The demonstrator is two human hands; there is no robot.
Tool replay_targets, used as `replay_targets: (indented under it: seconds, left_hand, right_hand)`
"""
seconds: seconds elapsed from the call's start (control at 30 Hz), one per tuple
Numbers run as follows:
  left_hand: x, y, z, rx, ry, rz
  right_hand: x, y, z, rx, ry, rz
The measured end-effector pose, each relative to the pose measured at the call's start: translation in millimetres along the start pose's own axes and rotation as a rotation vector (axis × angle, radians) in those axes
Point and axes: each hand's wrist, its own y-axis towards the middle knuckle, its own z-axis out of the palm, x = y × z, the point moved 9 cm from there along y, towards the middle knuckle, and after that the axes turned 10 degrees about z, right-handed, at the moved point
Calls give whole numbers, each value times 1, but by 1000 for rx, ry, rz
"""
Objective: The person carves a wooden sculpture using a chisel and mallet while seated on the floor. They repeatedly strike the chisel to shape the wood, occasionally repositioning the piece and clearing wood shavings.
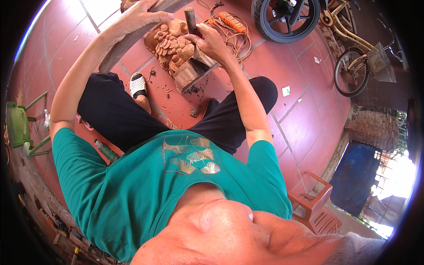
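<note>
At the top, between my knees, lies a reddish-brown wood carving (170, 46) with rounded, overlapping shapes and a plain block end nearest me. My right hand (213, 43) is closed around a chisel (190, 20) at the carving's right side; its dark round handle sticks up past my fingers, and a blade seems to run down to the wood. To the left, my left hand (134, 21) grips a long grey-brown wooden bar (121, 52) slanting along the carving's far left side. Its thumb stretches toward the chisel handle, and some fingers are partly hidden at the top edge.
Wood chips (168, 92) litter the red tiles near my sandalled foot (138, 85). An orange power strip (232, 22) with tangled cords lies beyond my right hand. A motorbike wheel (286, 20), a bicycle (352, 70), a green chair (18, 124), a green power tool (106, 151) and a brown plastic chair (316, 205) stand around.
</note>
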Motion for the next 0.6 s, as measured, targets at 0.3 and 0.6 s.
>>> replay_targets:
  seconds: [0.3, 0.6]
  left_hand:
    - [26, -4, -13, -46, 380, 122]
    - [-7, 0, -7, 1, 94, 106]
  right_hand:
    - [4, 2, 1, 14, 0, 30]
    - [-1, -7, 4, 30, 35, 85]
